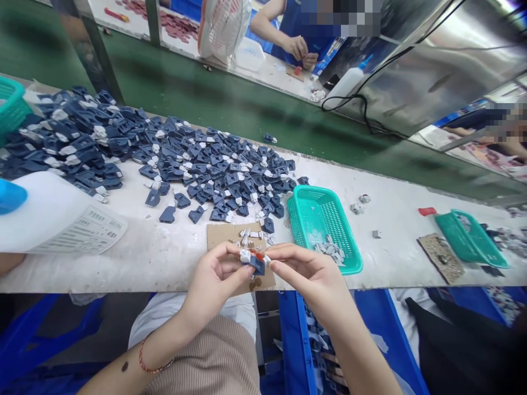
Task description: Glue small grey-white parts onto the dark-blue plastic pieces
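Observation:
Between its thumb and fingers my left hand (218,277) grips a small dark-blue plastic part (257,265) with a white piece at its left end and some orange-red on top. My right hand (310,274) pinches a small white piece (267,260) against or very close to the right end of that part; whether they touch I cannot tell. Beneath both hands lies a cardboard sheet (218,232), with several small white pieces on it. To the right of the sheet stands a green basket (353,241) holding small grey-white pieces.
A large heap of dark-blue parts (197,164) covers the table's left and middle. At left, a white bottle (53,214) stands close to me. Another green basket (473,241) is at right. Blue bins (296,329) sit below the table edge. Across the divider, a co-worker's hands (302,52) work.

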A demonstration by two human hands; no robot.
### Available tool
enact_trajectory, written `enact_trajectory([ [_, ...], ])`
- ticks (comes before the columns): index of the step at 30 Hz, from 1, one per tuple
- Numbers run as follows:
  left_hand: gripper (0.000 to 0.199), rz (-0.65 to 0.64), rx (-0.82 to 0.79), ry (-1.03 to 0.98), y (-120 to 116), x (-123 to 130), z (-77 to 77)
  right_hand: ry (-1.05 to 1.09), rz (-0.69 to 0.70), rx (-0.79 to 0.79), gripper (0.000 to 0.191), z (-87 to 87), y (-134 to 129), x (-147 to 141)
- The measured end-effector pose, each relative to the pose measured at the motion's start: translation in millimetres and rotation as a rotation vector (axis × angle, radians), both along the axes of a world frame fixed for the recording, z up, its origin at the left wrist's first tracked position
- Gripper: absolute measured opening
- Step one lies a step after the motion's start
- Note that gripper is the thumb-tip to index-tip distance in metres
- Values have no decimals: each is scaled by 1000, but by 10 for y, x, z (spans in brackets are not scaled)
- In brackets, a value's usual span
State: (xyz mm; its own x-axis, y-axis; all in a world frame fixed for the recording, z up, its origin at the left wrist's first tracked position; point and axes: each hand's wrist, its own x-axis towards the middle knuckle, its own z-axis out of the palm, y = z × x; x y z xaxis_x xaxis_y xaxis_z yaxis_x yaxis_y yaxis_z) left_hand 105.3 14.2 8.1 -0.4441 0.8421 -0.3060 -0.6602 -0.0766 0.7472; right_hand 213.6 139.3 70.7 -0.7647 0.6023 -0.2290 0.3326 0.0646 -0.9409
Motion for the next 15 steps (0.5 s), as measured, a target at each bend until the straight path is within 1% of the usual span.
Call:
enact_trajectory([
  [4, 21, 19, 7, -13, -14, -3, 26, -14, 53, 111, 11, 17, -65, -33],
  [8, 21, 50, 2, 7, -27, -12, 45, 0, 74, 244, 9, 10, -110, -48],
  [12, 18, 50, 6, 32, -41, -11, 37, -5, 113, 391, 9, 31, -143, -59],
  [15, 16, 50, 11, 40, -51, -2, 31, -3, 144, 465, 9, 56, -152, -53],
])
